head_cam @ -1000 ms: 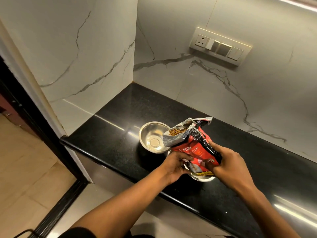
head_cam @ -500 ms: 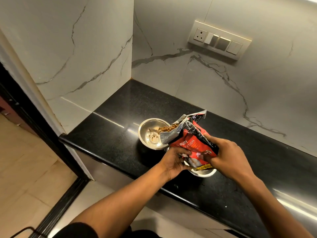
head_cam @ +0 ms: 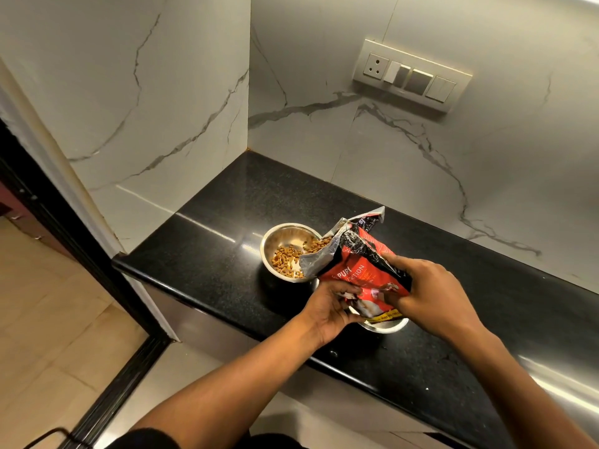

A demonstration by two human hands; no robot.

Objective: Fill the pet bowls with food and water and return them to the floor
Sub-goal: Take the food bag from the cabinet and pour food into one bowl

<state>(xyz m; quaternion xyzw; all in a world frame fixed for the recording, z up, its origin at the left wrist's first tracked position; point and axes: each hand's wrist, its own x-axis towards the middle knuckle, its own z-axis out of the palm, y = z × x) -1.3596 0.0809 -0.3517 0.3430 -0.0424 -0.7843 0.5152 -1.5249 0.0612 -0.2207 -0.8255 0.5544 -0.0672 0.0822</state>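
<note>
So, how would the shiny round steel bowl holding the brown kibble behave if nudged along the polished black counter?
The steel bowl would probably slide easily, since the black counter looks glossy. It seems light: thin metal, with only a shallow scatter of kibble. Its wide, low shape makes tipping unlikely.

Black countertop (head_cam: 227,222); marble wall (head_cam: 129,92) (grey-veined); switch panel (head_cam: 411,75)
</note>
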